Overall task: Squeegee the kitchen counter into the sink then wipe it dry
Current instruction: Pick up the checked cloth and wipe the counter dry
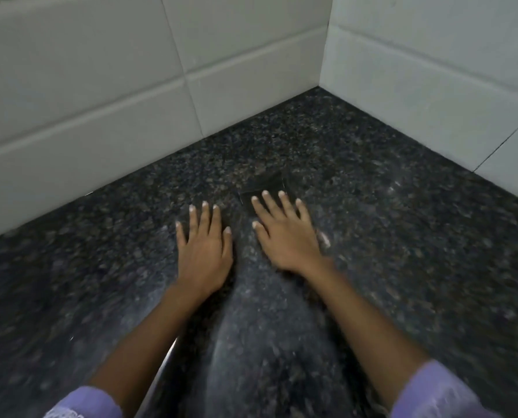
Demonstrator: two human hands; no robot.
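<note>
Fingers (205,220) of both hands lie straight and a little spread, palms down on the dark speckled counter (402,236), which runs out from under them to the white tiled wall (101,101) beyond the fingertips. Left hand (203,251) and right hand (284,236) sit side by side, apart, purple sleeves (438,393) behind them. Under the right fingertips lies a dark, blurred flat patch (269,184); what it is I cannot tell.

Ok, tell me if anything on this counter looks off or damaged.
A thin dark line, perhaps a crack, runs slantwise across the right wall tile. Under the right hand's fingertips lies a dark squarish patch on the counter, unclear what. The left hand lies flat. No squeegee or cloth shows.
</note>
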